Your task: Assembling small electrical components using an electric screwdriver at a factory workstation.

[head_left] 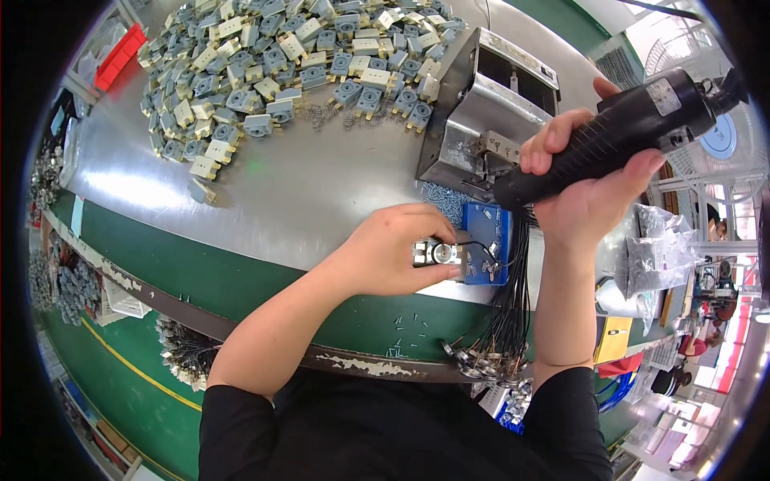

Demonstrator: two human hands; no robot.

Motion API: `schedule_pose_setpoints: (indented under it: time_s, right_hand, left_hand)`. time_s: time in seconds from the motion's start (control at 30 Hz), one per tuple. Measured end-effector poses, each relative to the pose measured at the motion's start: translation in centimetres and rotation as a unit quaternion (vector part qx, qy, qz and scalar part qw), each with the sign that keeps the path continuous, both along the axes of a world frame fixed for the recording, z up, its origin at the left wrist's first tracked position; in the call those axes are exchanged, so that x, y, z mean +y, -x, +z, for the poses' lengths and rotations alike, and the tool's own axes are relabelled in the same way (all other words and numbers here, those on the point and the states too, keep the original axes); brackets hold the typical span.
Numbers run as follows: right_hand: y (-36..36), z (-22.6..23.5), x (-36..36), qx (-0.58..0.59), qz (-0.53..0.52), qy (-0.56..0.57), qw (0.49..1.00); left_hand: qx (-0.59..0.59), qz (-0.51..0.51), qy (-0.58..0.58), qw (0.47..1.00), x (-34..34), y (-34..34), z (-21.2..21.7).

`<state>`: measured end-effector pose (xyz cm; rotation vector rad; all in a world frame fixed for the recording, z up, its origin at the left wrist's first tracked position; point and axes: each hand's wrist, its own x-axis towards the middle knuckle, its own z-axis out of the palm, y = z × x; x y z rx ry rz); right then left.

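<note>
I note a black top point(361, 425); sleeves point(237, 433) the same black, short, ending near the elbows point(243, 375); both forearms point(564, 313) bare below.

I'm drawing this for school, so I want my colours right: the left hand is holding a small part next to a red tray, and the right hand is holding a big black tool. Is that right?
Not quite: the tray is blue, not red, as the head view shows. The left hand does hold a small part next to it, and the right hand does hold a big black tool.
</note>
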<state>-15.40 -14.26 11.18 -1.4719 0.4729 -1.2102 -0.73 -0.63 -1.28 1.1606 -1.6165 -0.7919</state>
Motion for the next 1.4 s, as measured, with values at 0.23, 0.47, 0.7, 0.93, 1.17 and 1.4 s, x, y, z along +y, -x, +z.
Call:
schedule_pose_setpoints:
  time_s: [0.23,0.47,0.7,0.93,1.17,1.4]
  right_hand:
    - [-0.2,-0.2,3.0,-0.053,0.094,-0.060,0.992]
    - [-0.4,-0.2,4.0,-0.040,0.128,-0.034,0.990]
    - [0.6,1.1,3.4,-0.087,0.115,-0.049,0.988]
    - [0.6,0.7,3.1,-0.074,0.110,-0.052,0.990]
    - [0.5,0.8,3.0,-0.089,0.144,-0.056,0.984]
    - [-0.1,0.4,3.3,-0.076,0.140,-0.048,0.986]
  left_hand:
    - [0.069,0.079,0.055,0.993,-0.1,0.2,-0.1]
    - [0.112,0.001,-0.005,0.994,0.2,-0.3,-0.2]
    - [0.200,0.018,0.000,0.980,0.3,-0.8,-0.8]
    - [0.195,0.063,0.039,0.978,0.2,-1.5,-2.0]
    - [0.192,0.118,-0.017,0.974,0.7,-0.3,-0.5]
    - [0.154,0.121,0.045,0.979,0.6,-0.1,0.0]
